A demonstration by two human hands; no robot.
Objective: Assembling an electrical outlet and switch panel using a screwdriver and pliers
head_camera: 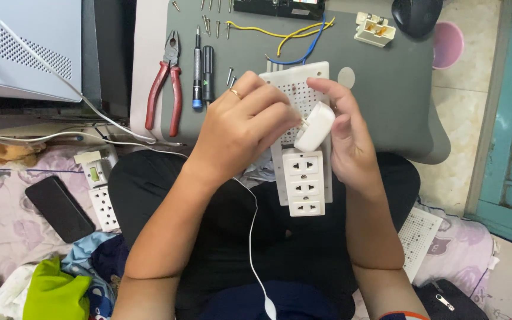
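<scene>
The grey counter carries red-handled pliers, a screwdriver, loose screws and yellow and blue wires. Over its near edge, above the person's lap, sits the white socket strip with three outlets showing; it looks like stiff, light plastic, best steadied by its long edges. At the strip's upper end, the left hand and right hand meet on a small white plug adapter, smooth and probably a little slippery. Each grip is closed about it, fingers on its sides; whether its pins are seated I cannot tell.
</scene>
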